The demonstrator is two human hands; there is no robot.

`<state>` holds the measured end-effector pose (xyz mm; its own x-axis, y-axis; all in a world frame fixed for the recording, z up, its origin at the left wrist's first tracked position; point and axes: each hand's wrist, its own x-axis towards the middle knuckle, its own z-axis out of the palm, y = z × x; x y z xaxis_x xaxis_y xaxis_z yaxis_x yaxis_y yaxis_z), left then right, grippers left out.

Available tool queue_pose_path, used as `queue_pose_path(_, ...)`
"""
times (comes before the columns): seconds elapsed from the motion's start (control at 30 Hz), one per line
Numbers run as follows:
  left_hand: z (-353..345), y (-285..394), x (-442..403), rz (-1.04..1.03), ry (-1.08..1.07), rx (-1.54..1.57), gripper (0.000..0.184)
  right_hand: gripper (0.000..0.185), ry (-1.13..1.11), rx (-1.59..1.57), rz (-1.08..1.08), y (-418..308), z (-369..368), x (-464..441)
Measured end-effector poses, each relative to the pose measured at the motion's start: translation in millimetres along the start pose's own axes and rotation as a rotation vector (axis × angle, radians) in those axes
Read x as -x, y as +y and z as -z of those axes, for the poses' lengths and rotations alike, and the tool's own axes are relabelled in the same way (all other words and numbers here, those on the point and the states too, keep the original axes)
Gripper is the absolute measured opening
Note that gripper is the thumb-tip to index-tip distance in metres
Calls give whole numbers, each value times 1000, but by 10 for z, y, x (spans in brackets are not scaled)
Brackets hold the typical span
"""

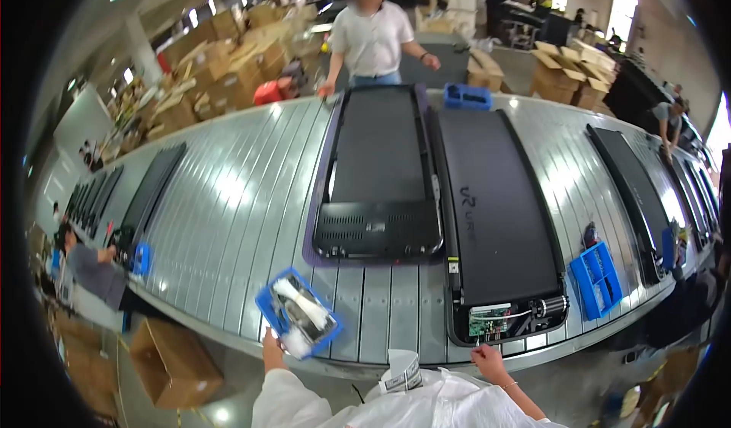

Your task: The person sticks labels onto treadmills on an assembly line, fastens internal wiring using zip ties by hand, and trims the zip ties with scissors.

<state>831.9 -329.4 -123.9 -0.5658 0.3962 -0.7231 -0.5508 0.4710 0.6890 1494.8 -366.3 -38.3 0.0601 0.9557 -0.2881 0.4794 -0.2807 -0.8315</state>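
At the conveyor's near edge, my left hand (272, 343) grips the lower left corner of a blue parts bin (329, 338). The bin sits at an angle and holds white and clear plastic bags with dark parts. My right hand (487, 359) is just off the near end of a treadmill (499, 199), its fingers curled; whatever they may hold is too small to tell. That treadmill has its motor end uncovered, showing a green circuit board (489, 321) and a motor (550, 306). Left of it lies another treadmill (377, 161) with a black cover on its near end.
A slatted metal conveyor (228, 215) curves across, carrying more treadmills (630, 192). Blue bins stand at the right (596, 279) and far edge (467, 97). A person (373, 43) stands opposite; others work at both sides. A cardboard box (175, 363) is on the floor to the left.
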Motion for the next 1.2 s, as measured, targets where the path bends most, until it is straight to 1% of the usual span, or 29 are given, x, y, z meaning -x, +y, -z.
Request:
queue_pose_path(0.07,-315,-75,227,45,-53,50,52,14,-29,-35,-18,-117,-132,-51)
queue_pose_path(0.13,-538,-559,96,-126,-413,344,50,14,-52,-31,-21,-253,-155,-79)
queue_pose_path(0.2,-823,-915,282,58,-462,454,44,12,-144,-49,-106,-474,-156,-129)
queue_pose_path(0.27,-1189,-1286,399,63,-520,566,39,9,-154,53,108,-372,-237,-305)
queue_pose_path(0.3,-1314,-1509,459,25,-534,552,38,6,-150,55,178,-293,-296,-417)
queue_pose_path(0.33,-1266,-1816,523,-404,-528,-103,36,14,-157,110,253,-280,-333,-526)
queue_pose_path(0.37,-1271,-1817,995,-261,-503,-178,35,18,-130,124,297,-432,-356,-574)
queue_pose_path(0.4,-1315,-2132,682,411,-488,251,34,13,-133,201,232,-366,-453,-688)
queue_pose_path(0.47,-1423,-1750,1469,733,-675,79,31,22,-263,84,33,-553,-494,-770)
queue_pose_path(0.5,-1395,-1888,1518,764,-661,61,31,23,-210,48,62,-523,-569,-796)
queue_pose_path(0.53,-1436,-1984,1523,674,-689,-147,28,24,-150,15,105,-467,-640,-860)
queue_pose_path(0.57,-1475,-2051,1521,574,-716,-348,25,24,-143,13,86,-430,-702,-919)
queue_pose_path(0.6,-1520,-2008,1571,583,-718,-356,25,26,-59,5,104,-376,-770,-1007)
queue_pose_path(0.63,-1550,-1859,1693,442,-791,-517,24,27,23,-5,126,-403,-802,-1076)
queue_pose_path(0.7,-1588,-1509,1927,141,-913,-828,22,27,-1,-6,125,-554,-793,-1239)
queue_pose_path(0.73,-1643,-1338,2012,143,-905,-834,22,27,-22,-7,132,-697,-782,-1309)
queue_pose_path(0.8,-1818,-1007,2120,-392,-745,-873,20,27,-44,-18,139,-821,-884,-1418)
queue_pose_path(0.83,-1939,-870,2124,-396,-742,-878,20,26,-40,6,167,-866,-950,-1494)
queue_pose_path(0.9,-2189,-640,2077,-1338,-502,-1065,24,22,-25,57,226,-950,-1048,-1642)
queue_pose_path(0.93,-2298,-580,2027,-1346,-504,-1067,24,22,-18,51,228,-982,-1081,-1696)
queue_pose_path(1.03,-2578,-504,1868,-1456,-504,-1303,32,18,-85,173,178,-1036,-1157,-1796)
queue_pose_path(1.07,-2616,-521,1805,-1455,-518,-1309,32,18,-80,170,167,-1039,-1168,-1816)
queue_pose_path(1.17,-2676,-694,1572,-1447,-590,-1567,37,14,-13,260,70,-1086,-1134,-1807)
queue_pose_path(1.2,-2668,-716,1550,-1439,-612,-1572,37,14,-11,260,49,-1074,-1136,-1787)
